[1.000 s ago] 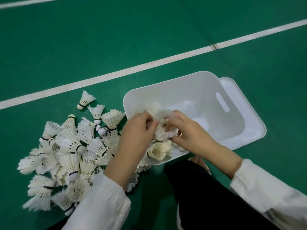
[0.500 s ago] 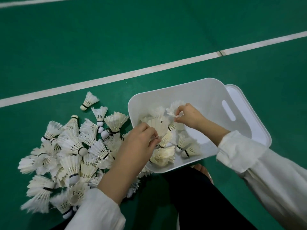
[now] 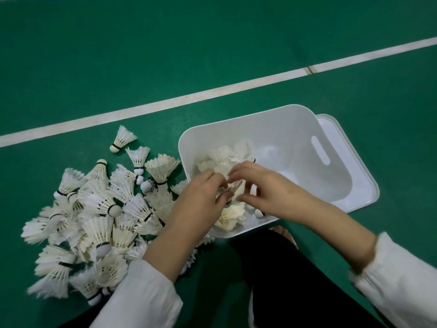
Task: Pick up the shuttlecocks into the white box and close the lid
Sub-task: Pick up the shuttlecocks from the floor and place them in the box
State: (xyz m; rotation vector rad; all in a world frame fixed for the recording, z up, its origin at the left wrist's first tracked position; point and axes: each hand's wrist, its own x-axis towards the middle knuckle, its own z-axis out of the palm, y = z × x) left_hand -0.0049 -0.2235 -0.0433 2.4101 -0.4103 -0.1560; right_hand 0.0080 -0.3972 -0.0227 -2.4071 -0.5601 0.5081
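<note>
The white box [image 3: 260, 114] stands open on the green floor, its near-left corner holding several shuttlecocks [image 3: 227, 155]. Its white lid [image 3: 354, 150] lies under it, sticking out on the right. A large pile of feather shuttlecocks [image 3: 99, 209] lies on the floor left of the box. Both hands meet over the box's near-left corner. My left hand [image 3: 201, 200] grips a small bunch of shuttlecocks [image 3: 237, 187], mostly hidden by its fingers. My right hand [image 3: 267, 185] pinches one of that bunch between thumb and fingers.
A white court line [image 3: 212, 93] runs across the floor behind the box and pile. One shuttlecock [image 3: 121, 140] lies apart at the pile's far edge. My dark-trousered legs [image 3: 283, 280] and a foot are just in front of the box.
My right hand let go of a shuttlecock deeper in the box and came back to my left hand. It now pinches another from the bunch. My left hand stayed put.
</note>
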